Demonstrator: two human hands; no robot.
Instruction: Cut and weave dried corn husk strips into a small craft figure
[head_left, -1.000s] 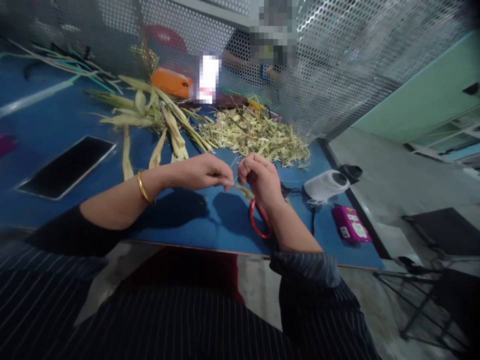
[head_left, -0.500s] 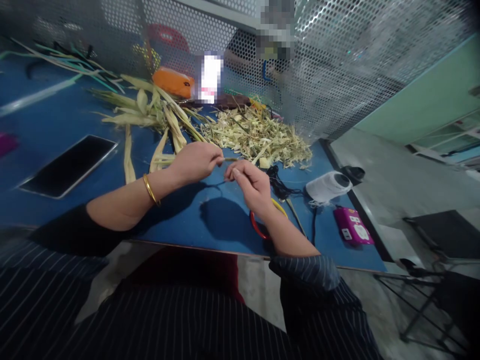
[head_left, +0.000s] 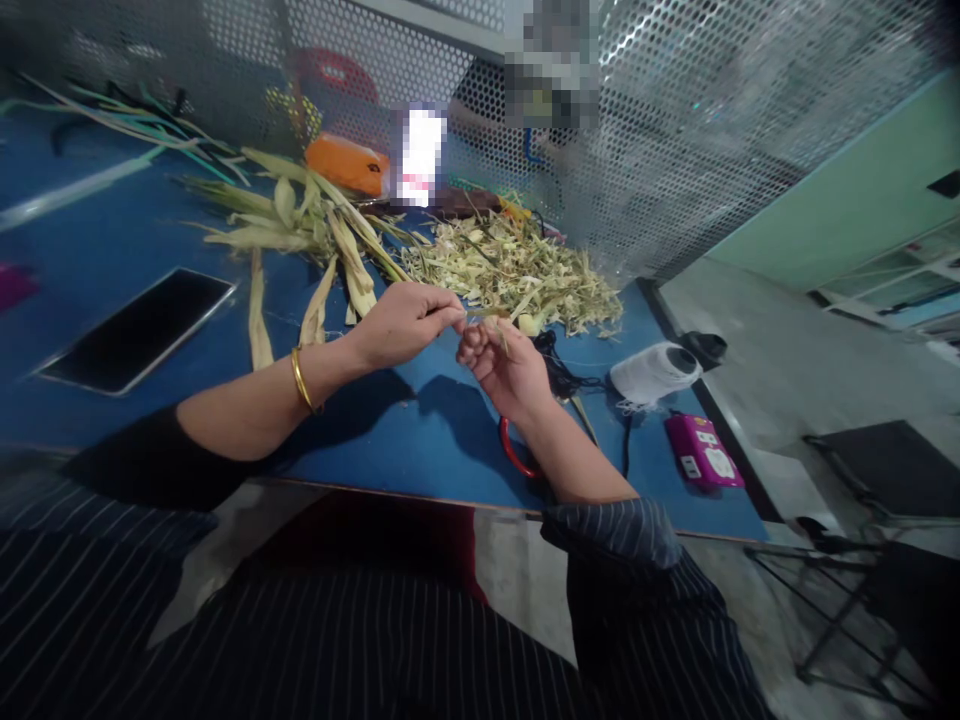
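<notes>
My left hand (head_left: 409, 322), with a gold bangle on its wrist, is closed in a pinch at the fingertips of my right hand. Turned partly palm up, my right hand (head_left: 510, 370) has its fingers curled, and a thin pale green strip (head_left: 496, 330) shows at its thumb and fingers. What my left fingertips pinch is too small to make out. Both hands are above the blue table (head_left: 360, 440). Behind them lie a heap of shredded husk pieces (head_left: 517, 265) and a bunch of long dried husks (head_left: 300, 220). Beneath my right wrist is a red ring (head_left: 514, 450).
A dark phone (head_left: 142, 330) lies at the left. On the right are a white thread spool (head_left: 656, 373), black cord (head_left: 559, 370) and a purple packet (head_left: 703, 452). An orange pouch (head_left: 346, 166) and a lit screen (head_left: 421, 155) stand near the perforated metal screen (head_left: 450, 60).
My right hand has rolled to show more of its palm. My left hand has moved slightly right, and the two hands' fingertips are now closer together.
</notes>
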